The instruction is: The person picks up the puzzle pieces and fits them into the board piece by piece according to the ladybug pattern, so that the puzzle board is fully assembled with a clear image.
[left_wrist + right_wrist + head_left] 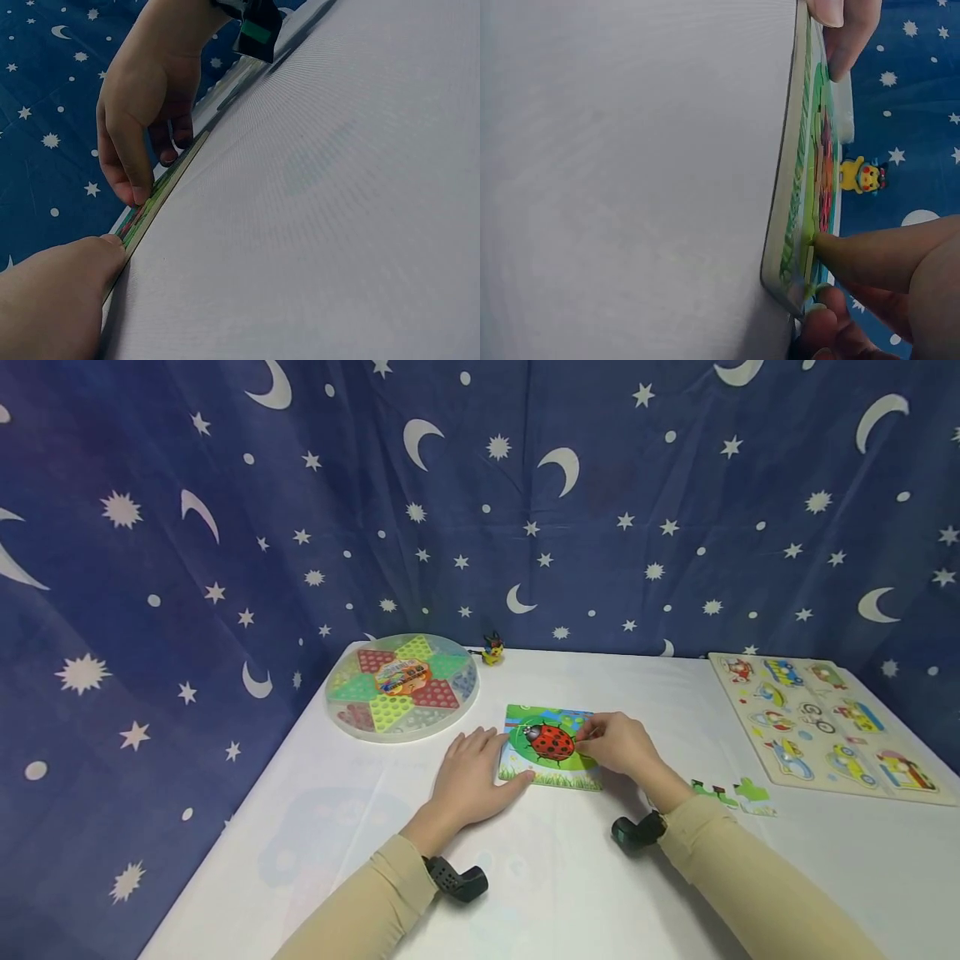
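A ladybug jigsaw puzzle lies flat on the white table, its green tray bordered with grass along the near side. My left hand rests at the tray's left edge, fingers extended and the thumb touching the near left corner. Over the right part of the puzzle, my right hand pinches a puzzle piece between thumb and fingertips, low against the board; the fingers mostly hide the piece. The right wrist view shows the right thumb at the puzzle's surface. Loose green puzzle pieces lie to the right, beside the right forearm.
A round Chinese checkers board sits at the back left, with a small yellow figurine near it. On the right lies a wooden peg puzzle board with vehicle pictures. A blue curtain with moons and stars hangs behind the table.
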The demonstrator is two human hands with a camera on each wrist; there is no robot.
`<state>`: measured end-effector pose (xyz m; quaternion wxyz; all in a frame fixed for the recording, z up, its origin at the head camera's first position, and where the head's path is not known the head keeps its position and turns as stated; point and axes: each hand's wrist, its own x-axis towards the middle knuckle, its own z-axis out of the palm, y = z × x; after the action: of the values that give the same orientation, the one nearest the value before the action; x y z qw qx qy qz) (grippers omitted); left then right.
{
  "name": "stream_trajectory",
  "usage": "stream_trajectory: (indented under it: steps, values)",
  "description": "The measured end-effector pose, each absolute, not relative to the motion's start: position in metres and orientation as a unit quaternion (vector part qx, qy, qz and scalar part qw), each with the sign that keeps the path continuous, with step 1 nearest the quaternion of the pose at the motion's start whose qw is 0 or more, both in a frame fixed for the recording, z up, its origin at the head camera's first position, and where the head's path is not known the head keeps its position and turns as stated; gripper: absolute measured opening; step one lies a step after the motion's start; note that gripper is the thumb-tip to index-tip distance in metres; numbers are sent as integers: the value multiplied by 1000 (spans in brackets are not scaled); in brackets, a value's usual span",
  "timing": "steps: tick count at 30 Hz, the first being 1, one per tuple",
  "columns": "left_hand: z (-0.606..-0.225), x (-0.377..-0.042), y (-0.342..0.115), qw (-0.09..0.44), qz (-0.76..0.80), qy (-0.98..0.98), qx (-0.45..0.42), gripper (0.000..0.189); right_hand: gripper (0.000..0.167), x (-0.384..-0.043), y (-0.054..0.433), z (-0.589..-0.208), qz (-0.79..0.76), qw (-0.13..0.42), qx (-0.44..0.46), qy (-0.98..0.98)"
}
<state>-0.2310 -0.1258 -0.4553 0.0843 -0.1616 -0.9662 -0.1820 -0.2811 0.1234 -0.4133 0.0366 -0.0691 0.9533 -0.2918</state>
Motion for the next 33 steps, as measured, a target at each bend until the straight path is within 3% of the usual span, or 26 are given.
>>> stream_trajectory:
  steps: [33]
  values:
    - [-454,-230,-125,77,-184,-968,-155,87,18,-253,160,-407,-306,60,-92,946]
